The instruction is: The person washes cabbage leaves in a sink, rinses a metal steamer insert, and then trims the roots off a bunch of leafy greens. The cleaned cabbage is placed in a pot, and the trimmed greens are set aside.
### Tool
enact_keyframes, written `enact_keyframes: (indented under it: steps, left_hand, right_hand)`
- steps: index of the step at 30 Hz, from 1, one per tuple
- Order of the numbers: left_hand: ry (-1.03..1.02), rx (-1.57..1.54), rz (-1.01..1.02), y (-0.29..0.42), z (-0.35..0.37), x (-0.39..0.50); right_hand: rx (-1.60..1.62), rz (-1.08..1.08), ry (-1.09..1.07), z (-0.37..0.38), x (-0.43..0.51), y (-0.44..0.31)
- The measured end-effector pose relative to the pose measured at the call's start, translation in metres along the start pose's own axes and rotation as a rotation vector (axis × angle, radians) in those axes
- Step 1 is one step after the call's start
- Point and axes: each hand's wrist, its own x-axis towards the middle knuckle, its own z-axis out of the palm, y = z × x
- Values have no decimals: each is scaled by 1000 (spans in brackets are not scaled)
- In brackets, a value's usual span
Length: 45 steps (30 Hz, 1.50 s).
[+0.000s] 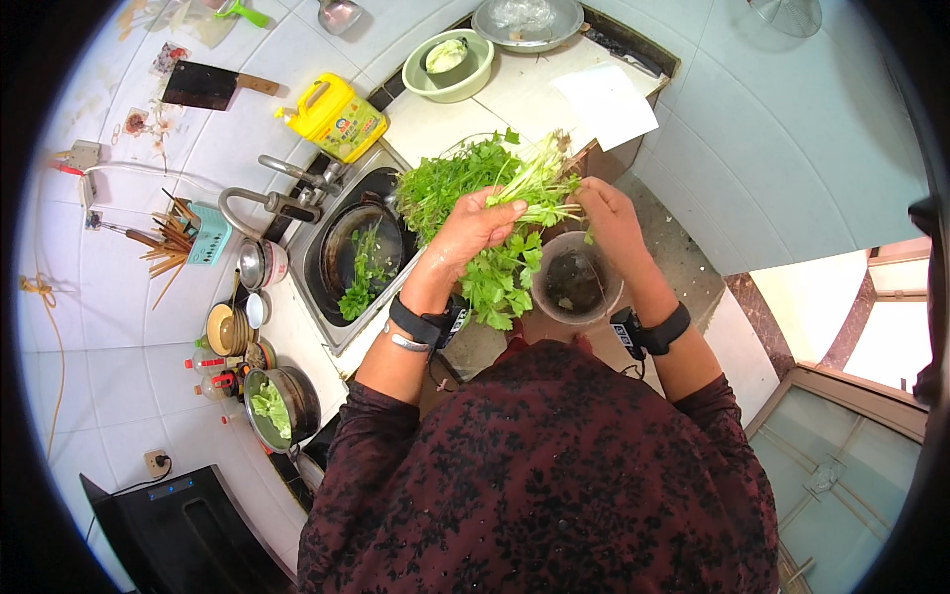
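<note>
My left hand (475,226) is closed around a small bunch of leafy celery (508,275), its leaves hanging down toward me. The thumb lies across the pale stalks. At the stalk ends, the bent fingers of my right hand (610,226) pinch a thin celery stem. Below and between my hands stands a pail (542,297) with dark contents. A heap of celery (456,178) lies on the counter beside the sink, its roots pointing right. In the steel sink (338,338) sits a dark round pan (338,237) with some celery sprigs (364,286) in it.
A faucet (245,200) and a yellow jug (341,119) stand behind the sink. Basins (482,74) and white paper (608,104) occupy the far counter. A cleaver (204,85) hangs on the wall. Bowls (230,334) and a pot (300,401) are at left.
</note>
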Motion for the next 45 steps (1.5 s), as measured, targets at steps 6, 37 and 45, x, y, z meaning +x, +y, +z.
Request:
enact_keyframes:
  steps: [6,37,45]
  left_hand:
    - [-39,91,-11,6,-5,3]
    - [1,53,-56,-4,-2,1]
    - [-14,70,-55,-2,-8,2]
  right_hand:
    - [-83,-25,-108,-11,-3,-4]
    - [-173,-119,-137,-9,-8,6]
    - [-57,-6,60,-24,0,10]
